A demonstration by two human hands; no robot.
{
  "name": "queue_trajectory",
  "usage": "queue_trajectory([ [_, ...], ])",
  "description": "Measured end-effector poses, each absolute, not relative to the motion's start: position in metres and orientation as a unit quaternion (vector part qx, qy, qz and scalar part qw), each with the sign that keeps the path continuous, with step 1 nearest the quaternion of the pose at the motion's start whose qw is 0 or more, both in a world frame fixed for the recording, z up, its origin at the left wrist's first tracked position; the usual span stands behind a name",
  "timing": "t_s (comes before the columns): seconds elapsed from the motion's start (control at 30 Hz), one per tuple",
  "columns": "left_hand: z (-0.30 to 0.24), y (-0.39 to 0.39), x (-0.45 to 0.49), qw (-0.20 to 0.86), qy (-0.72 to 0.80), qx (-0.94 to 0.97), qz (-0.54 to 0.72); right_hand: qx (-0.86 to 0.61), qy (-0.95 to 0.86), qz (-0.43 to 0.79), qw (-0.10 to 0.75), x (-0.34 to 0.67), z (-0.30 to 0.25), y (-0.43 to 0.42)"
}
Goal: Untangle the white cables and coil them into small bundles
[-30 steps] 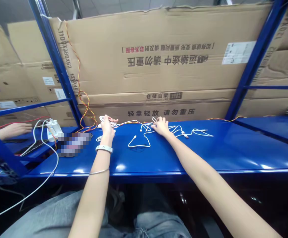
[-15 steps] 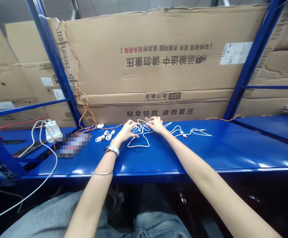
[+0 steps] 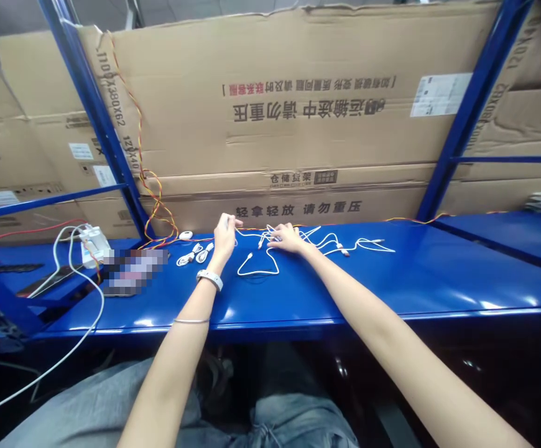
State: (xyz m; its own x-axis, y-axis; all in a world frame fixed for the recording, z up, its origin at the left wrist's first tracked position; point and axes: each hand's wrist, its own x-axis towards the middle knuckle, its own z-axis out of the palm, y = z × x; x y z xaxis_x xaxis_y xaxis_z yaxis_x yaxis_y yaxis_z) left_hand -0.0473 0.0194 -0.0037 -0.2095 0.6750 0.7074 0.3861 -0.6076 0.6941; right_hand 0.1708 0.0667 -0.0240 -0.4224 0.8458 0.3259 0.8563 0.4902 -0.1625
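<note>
"Cardboard cartons behind, blue steel shelf below. Where's the white cable?"
"Looped loosely mid-shelf, under the right hand, its grip spread flat and pressing. Light pressure suits slack loops."
"Left hand?"
"Raised just beside the strands; pinching or not, I can't tell."
"Room to move?"
"Two coiled cables sit left; rightward, the shelf runs on, and its front edge lies well apart."
</note>
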Motion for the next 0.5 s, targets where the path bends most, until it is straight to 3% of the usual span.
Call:
queue_trajectory([
  [0.1,0.002,0.023,-0.053,0.235,0.378,0.491,0.749,-0.537,-0.822,-0.022,0.19,0.176,-0.025,0.068],
  [0.2,0.009,0.023,-0.054,0.283,0.311,0.436,0.796,-0.562,-0.801,-0.013,0.207,0.178,-0.025,0.07],
  [0.33,0.011,0.016,-0.054,0.217,0.352,0.495,0.764,-0.549,-0.797,-0.004,0.251,0.176,-0.021,0.068],
  [0.5,0.002,0.011,-0.046,0.078,0.454,0.67,0.582,-0.499,-0.813,-0.034,0.298,0.168,-0.009,0.061],
])
